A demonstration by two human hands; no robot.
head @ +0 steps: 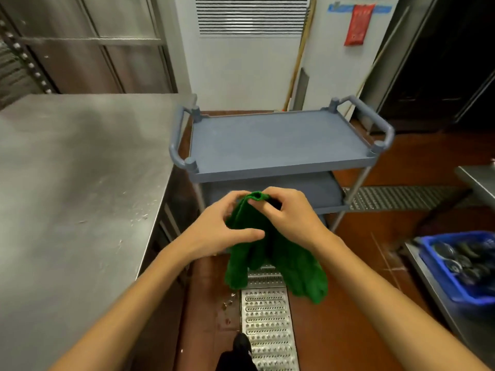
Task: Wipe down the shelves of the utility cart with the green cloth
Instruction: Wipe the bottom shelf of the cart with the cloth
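Top shelf (278, 140) bare, open from above; handles (175, 135) flank both ends; lower shelf (324, 195) seemingly tighter; table (75, 183) crowding left.

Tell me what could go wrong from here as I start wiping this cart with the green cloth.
The green cloth hangs bunched from your left hand and right hand, so wiping with it unfolded may clean unevenly. Its loose ends dangle over the floor drain grate and could pick up grime if lowered. The utility cart stands free on the floor, so a hard wipe might push it away.
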